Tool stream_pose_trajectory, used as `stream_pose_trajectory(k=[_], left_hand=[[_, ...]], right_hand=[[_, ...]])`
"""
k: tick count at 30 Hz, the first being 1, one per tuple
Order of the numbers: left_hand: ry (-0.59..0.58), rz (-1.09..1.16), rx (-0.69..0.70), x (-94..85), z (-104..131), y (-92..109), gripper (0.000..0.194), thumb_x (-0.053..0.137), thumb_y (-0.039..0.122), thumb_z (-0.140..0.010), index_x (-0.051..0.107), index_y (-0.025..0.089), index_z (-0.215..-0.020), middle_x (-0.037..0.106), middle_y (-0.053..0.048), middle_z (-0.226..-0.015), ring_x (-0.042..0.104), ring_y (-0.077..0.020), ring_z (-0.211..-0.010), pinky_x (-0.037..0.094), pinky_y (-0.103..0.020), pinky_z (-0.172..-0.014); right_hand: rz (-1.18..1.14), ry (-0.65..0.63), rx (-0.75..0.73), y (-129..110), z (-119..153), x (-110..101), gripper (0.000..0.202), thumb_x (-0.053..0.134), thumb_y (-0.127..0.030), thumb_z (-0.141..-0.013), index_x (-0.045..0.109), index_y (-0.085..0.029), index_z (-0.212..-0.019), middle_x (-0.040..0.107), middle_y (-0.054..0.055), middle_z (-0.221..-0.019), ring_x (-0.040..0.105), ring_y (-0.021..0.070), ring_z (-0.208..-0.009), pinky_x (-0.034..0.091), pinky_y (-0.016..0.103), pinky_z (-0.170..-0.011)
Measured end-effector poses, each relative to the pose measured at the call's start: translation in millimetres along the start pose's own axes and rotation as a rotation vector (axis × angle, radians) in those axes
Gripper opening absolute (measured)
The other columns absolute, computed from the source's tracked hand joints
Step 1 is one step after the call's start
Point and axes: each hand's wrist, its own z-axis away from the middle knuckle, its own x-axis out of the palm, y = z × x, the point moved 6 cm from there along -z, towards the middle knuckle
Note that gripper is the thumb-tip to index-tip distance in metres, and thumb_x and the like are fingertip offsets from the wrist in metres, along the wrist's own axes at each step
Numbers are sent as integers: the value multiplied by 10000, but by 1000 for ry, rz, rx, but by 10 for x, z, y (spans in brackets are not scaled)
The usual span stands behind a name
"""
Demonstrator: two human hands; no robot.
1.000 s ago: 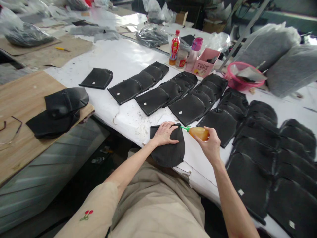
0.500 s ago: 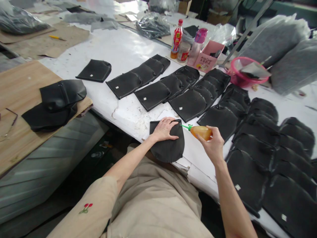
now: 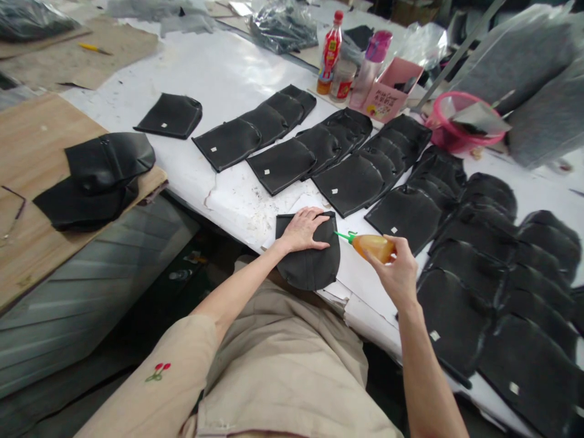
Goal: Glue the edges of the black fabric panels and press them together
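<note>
Scuffed white tabletop point(image 3: 214, 76) backs a round-ended black piece point(image 3: 311, 267) and translucent bottle point(image 3: 370, 247).

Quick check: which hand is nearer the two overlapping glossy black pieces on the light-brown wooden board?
Left. The left hand is to the right of those black pieces, flat on a rounded black panel; the right hand is farther right, holding a green-nozzled amber squeeze bottle.

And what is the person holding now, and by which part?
The right hand holds the amber bottle by its rear end, opposite the green nozzle. The left hand lies spread on the black piece.
</note>
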Motion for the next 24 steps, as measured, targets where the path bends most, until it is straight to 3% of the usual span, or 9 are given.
stream_pose_trajectory(k=[10, 24], left_hand=[[-6, 8, -1, 4, -1, -10, 795, 788, 587, -759, 577, 166, -1399, 510, -161, -1492, 432, -331, -1423, 262, -488, -1252], [-14, 21, 2, -4, 2, -5, 792, 801, 554, -757, 566, 168, -1407, 503, -159, -1497, 426, -328, -1423, 254, -488, -1252]], right_hand=[[17, -7, 18, -27, 178, -123, 503, 753, -580, -777, 615, -209, -1087, 665, 65, -988, 645, 244, -832, 570, 397, -725], [14, -13, 80, 60, 529, -227, 541, 770, -585, -790, 616, -219, -1158, 695, 97, -1135, 682, 277, -954, 594, 413, -753]])
